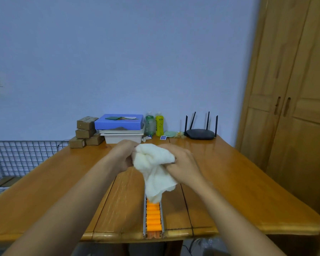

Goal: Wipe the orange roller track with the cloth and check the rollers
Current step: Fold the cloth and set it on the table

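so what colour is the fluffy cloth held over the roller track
The fluffy cloth is cream-white; head view shows it best.

One wide-angle view looks from the person's head, forward and slightly down, from the near edge of the tabletop (63, 191) towards its far edge and the wall (118, 52). The left hand (125, 156) and the right hand (181, 163) lie close below the lens.

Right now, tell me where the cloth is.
Head view, centre: the cloth is gripped between the left hand and right hand above the table, its lower end hanging over the orange roller track.
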### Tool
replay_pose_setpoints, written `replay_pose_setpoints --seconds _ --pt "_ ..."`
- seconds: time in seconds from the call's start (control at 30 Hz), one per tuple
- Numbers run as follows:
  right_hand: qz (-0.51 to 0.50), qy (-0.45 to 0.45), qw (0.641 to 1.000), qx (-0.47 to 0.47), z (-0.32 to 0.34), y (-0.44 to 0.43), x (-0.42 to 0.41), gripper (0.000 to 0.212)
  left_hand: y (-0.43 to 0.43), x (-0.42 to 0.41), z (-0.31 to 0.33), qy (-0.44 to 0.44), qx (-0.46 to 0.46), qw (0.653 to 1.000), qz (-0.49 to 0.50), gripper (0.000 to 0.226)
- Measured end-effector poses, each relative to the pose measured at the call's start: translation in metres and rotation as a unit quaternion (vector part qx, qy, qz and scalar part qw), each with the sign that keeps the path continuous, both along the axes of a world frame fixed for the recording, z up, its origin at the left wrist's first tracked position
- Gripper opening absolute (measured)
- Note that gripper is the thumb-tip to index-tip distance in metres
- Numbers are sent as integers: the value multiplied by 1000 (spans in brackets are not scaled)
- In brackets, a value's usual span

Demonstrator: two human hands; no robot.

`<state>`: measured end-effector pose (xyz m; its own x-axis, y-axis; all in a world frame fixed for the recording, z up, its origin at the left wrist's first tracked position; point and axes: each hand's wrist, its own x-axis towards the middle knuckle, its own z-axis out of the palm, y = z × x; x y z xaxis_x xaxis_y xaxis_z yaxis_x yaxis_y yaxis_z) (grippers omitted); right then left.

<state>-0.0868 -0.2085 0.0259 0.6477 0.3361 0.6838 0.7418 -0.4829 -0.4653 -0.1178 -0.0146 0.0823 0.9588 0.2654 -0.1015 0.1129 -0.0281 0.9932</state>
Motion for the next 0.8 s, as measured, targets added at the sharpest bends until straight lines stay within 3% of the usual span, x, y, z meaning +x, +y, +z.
replay_pose_setpoints --seconds 0.07,0.17,0.23,0.37,0.47,0.53,0.6,0.7,0.8 --pt "-1 45 999 -16 14 -2 2 44 1 -9 0 -5 77 996 -51 22" --pt "35 108 993 -26 33 -3 6 35 8 -11 0 -12 155 978 -142 78" --pt "37 125 990 -50 46 -8 10 29 15 -11 1 -50 216 959 -175 91" --pt "68 159 982 -75 69 -12 8 30 14 -19 8 -120 232 932 -252 74" --pt "77 159 981 -80 78 -11 4 38 -1 -19 9 -198 254 931 -169 32" --pt "70 184 979 -60 79 -12 1 50 -3 -17 9 -235 246 934 -106 18" --pt "85 238 967 -27 76 -16 -5 63 -1 -16 7 -248 215 942 -66 20" --pt "156 287 945 -27 66 -20 -14 54 1 -17 5 -240 123 960 -73 24" --pt "183 325 926 66 51 -32 -11 50 2 -17 6 -212 17 974 -79 28"
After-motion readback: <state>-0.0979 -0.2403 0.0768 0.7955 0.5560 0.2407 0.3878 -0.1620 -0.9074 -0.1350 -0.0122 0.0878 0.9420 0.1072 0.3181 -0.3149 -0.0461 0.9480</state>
